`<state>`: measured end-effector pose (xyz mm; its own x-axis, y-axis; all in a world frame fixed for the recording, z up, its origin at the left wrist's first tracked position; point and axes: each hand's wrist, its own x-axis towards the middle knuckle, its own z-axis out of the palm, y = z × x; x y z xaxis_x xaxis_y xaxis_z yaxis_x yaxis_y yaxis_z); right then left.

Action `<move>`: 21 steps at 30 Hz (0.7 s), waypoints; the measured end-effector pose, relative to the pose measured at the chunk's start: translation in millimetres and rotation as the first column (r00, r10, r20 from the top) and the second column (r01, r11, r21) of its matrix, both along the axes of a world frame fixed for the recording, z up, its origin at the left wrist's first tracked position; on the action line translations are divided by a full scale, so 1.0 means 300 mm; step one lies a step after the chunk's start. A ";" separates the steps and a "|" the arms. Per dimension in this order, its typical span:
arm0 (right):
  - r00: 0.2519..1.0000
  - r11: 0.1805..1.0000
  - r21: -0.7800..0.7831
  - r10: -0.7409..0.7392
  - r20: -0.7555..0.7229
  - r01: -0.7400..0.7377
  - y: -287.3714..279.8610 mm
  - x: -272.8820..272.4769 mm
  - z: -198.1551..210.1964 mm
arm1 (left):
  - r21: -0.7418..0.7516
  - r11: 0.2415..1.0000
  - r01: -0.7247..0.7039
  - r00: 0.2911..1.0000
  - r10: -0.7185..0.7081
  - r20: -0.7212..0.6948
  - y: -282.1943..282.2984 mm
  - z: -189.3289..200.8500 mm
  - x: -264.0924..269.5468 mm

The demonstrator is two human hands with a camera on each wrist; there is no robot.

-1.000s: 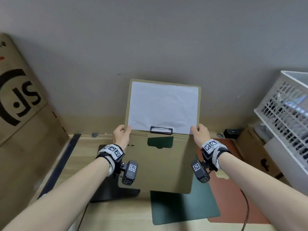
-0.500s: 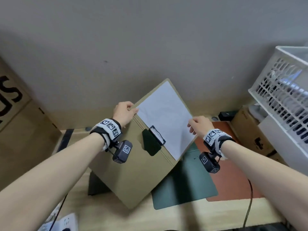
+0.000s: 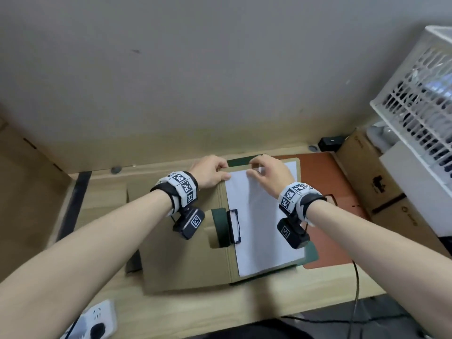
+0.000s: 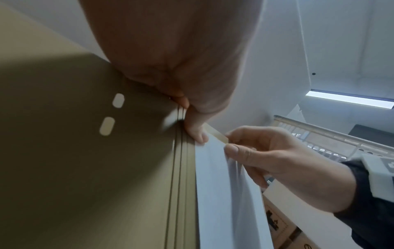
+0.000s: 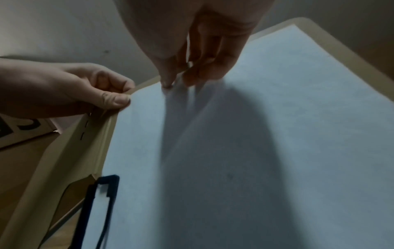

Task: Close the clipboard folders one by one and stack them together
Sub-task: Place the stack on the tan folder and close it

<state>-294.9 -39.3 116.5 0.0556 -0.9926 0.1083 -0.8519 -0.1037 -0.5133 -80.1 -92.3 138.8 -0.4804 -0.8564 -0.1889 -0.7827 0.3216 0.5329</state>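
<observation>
A tan clipboard folder [image 3: 181, 255] lies open on the table, spine running away from me. Its right board carries a white sheet [image 3: 264, 231] under a black clip [image 3: 233, 226] at the spine. My left hand [image 3: 221, 171] grips the folder's far edge at the spine, thumb on top [image 4: 196, 133]. My right hand [image 3: 256, 167] pinches the far edge of the board and sheet just to the right of it [image 5: 181, 79]. Under the tan folder lie a green folder [image 3: 311, 253], a red-brown one [image 3: 325, 182] and a dark one [image 3: 133, 265].
A white slatted basket [image 3: 420, 113] stands at the right above cardboard boxes [image 3: 367, 177]. Another cardboard box [image 3: 24, 192] is at the left. A power strip [image 3: 97, 321] lies at the front left and a black cable [image 3: 355, 289] hangs over the front edge.
The open tan folder was held upright, then turned clockwise and came down flat onto the other folders. My right hand went from the side edge to the far edge.
</observation>
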 end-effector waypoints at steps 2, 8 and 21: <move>0.999 0.997 0.065 -0.041 0.007 0.040 0.009 0.008 -0.048 | 0.039 0.999 0.020 1.000 -0.020 0.002 0.009 -0.062 0.001; 0.987 0.958 0.242 -0.162 0.013 0.154 -0.019 0.030 -0.220 | 0.102 0.995 -0.010 0.997 0.002 0.079 0.003 -0.245 -0.001; 0.985 0.868 0.467 -0.134 -0.105 0.167 -0.284 0.024 -0.592 | 0.177 0.952 -0.248 0.952 0.206 0.225 0.032 -0.596 0.248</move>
<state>-287.7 -124.6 -60.9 -0.1084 -0.9209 -0.3744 -0.8714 0.2692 -0.4100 -5.8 -82.5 -40.2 -0.2120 -0.8722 -0.4408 -0.9197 0.0256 0.3918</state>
